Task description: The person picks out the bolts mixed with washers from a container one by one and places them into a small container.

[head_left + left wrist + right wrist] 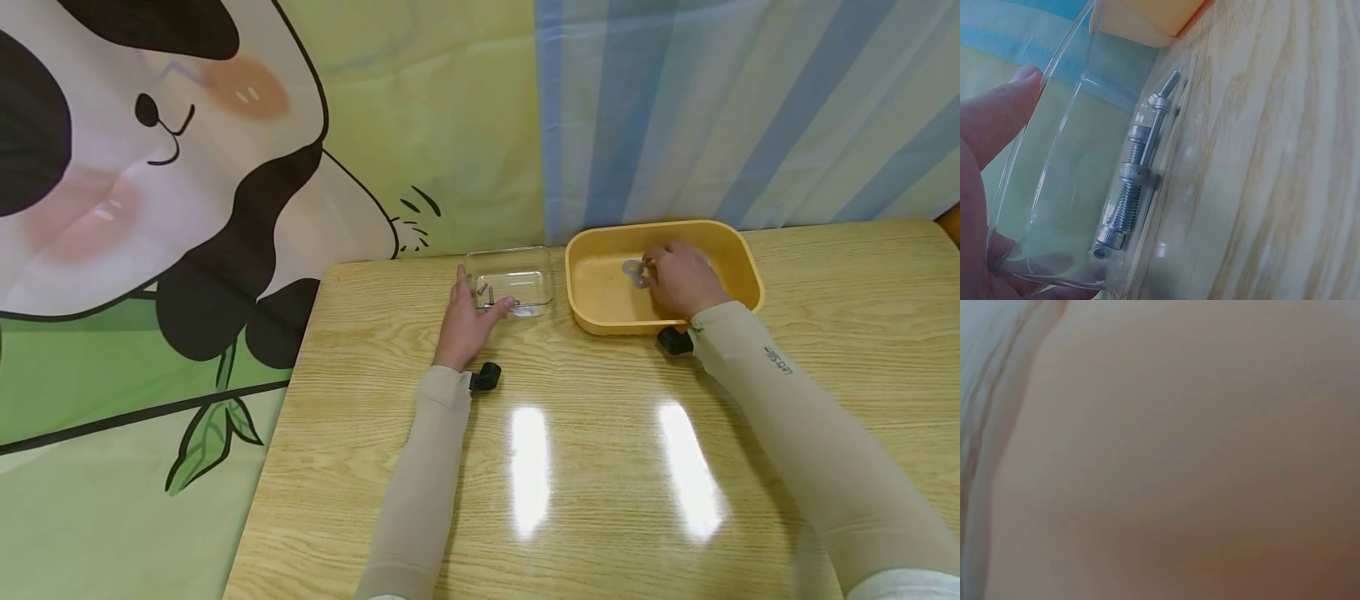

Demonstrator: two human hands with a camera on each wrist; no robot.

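Note:
My left hand [462, 332] grips a clear plastic box [546, 279] at its left and front sides, the thumb along the front rim. In the left wrist view, several metal screws [1125, 206] lie in the box, and a nut [1159, 102] sits on one thin screw. My right hand [686, 279] reaches down inside a yellow plastic basin [738, 250]. Its fingertips are bent down beside a few pale flat washers [632, 267] on the basin floor. Whether they pinch one is hidden. A blurred tan surface fills most of the right wrist view.
Both containers stand side by side near the back edge of a wooden table [600, 500]. Behind them hangs a printed cloth [465, 100] with a panda and blue stripes. Each wrist wears a small black camera [487, 377].

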